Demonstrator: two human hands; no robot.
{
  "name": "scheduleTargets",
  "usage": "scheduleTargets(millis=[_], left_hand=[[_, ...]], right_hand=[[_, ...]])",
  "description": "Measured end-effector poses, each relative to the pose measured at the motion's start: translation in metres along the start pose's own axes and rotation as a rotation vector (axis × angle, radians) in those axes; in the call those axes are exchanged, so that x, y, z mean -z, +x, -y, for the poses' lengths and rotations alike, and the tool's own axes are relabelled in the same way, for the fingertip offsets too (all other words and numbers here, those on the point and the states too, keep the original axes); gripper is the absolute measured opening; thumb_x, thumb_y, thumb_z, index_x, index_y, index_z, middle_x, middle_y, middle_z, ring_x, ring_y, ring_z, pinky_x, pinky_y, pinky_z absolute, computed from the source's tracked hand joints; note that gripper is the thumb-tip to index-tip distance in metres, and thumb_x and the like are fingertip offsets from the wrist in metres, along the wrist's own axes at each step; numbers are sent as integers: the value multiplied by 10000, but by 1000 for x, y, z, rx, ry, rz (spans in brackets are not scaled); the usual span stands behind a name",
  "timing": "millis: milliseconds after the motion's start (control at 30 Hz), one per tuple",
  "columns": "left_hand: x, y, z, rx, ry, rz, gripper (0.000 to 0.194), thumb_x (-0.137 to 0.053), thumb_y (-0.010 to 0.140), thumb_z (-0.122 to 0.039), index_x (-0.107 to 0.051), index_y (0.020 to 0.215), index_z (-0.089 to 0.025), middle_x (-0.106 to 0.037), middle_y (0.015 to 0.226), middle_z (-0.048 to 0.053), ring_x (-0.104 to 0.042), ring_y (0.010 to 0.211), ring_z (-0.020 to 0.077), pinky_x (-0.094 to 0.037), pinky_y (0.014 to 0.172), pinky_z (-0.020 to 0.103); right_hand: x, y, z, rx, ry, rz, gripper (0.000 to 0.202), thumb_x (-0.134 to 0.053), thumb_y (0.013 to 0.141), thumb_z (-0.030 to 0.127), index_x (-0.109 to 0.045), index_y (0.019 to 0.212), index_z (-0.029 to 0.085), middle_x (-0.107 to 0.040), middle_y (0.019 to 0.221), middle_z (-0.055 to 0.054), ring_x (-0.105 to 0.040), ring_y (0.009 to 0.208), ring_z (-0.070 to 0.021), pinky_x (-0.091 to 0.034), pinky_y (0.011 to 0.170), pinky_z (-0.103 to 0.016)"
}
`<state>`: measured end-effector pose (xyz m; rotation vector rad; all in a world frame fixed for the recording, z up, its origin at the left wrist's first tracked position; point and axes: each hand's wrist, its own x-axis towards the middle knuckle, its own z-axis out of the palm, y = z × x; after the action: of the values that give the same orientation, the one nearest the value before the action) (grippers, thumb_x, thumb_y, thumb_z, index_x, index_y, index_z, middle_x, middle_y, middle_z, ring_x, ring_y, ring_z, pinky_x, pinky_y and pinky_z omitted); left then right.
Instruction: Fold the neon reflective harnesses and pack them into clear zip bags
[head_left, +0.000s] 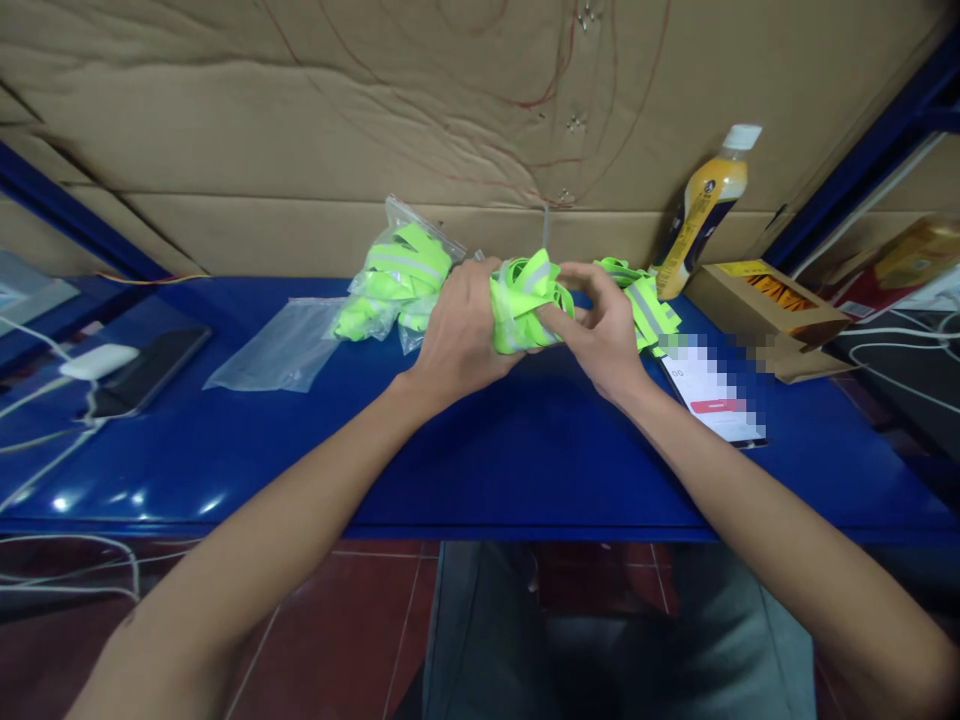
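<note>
A bundle of neon-yellow reflective straps (523, 308) is held between my two hands above the blue table. My left hand (466, 325) wraps round its left side. On its right side, my right hand (600, 325) grips with the thumb pressed on the straps. More neon straps in clear plastic bags (405, 268) lie just left of my left hand. Beyond my right hand lies another group of loose reflective straps (646, 305). An empty clear bag (277, 345) rests flat further left.
A bottle with a white cap (701, 215) stands at the back right beside an open cardboard box (780, 320). A lit phone (712, 395) lies near my right forearm. At the left are a dark device (154, 375), a white charger (99, 361) and cables. Cardboard lines the back.
</note>
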<state>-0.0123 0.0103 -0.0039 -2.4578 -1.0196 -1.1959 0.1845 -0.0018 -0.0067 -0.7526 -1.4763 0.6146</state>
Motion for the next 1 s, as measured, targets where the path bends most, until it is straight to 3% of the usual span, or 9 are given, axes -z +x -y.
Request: scheduleTargets(millis=[100,233,367,500,567,633,800,900,1000], left_hand=[[-1,0,0,-10,59,0,813,-709,920,-632,-360,1484,-162,-597,1321,232,-607,1267,433,-489,1079,590],[-6,-3,-7,-5,122,-25,692,-658,946,-466,-371,1473,-120,-602,1286,230,-618,1227,417,-518,1041,565],[-3,-3,-16,-17,138,-8,668,-665,916,-419,-409,1453,-114,-601,1283,232,-619,1198,423,-523,1023,570],[2,1,-13,9,110,-23,659,-691,915,-472,-434,1425,-144,-615,1257,208,-630,1187,408,-526,1024,556],[5,3,-7,33,77,-58,700,-707,901,-512,-411,1430,-163,-614,1285,202,-629,1207,391,-528,1037,542],[7,4,-3,39,56,-59,722,-717,886,-521,-396,1434,-178,-614,1314,198,-630,1219,381,-532,1042,534],[11,3,-14,-20,96,33,626,-675,882,-407,-441,1407,-160,-650,1256,203,-643,1184,399,-511,1017,545],[12,2,-25,-65,146,94,581,-650,841,-319,-501,1371,-132,-680,1163,203,-667,1095,410,-495,948,540],[12,2,-28,-96,160,149,470,-608,852,-256,-556,1300,-122,-696,1096,197,-680,1046,400,-481,918,530]], right_hand=[[-5,-4,1,-76,-2,-21,321,-803,839,396,-712,1097,227,-759,1083,-45,-736,919,-209,-652,723,-353],[-11,-16,17,91,-280,-26,179,-729,897,315,-779,1040,221,-766,980,-38,-685,813,-184,-565,680,-330],[-12,-19,22,257,-475,64,152,-664,963,321,-778,1000,226,-751,924,-56,-659,885,-230,-557,871,-441],[-7,-11,13,78,-149,207,296,-747,925,441,-772,1131,231,-753,1023,-60,-682,876,-205,-596,790,-397],[-6,-6,9,-64,59,179,465,-863,819,522,-753,1174,242,-764,1107,-60,-707,889,-195,-624,774,-371],[-6,-5,10,-110,140,125,497,-927,749,519,-756,1126,243,-770,1102,-56,-722,882,-190,-641,798,-371],[-16,-18,22,150,-139,37,78,-793,896,312,-805,921,238,-777,926,-44,-686,806,-187,-598,784,-377],[-20,-24,26,261,-267,46,153,-677,910,177,-763,792,223,-760,844,-25,-651,738,-169,-542,721,-337],[-18,-22,29,281,-364,148,250,-633,856,99,-651,626,196,-654,669,5,-569,624,-134,-455,641,-298]])
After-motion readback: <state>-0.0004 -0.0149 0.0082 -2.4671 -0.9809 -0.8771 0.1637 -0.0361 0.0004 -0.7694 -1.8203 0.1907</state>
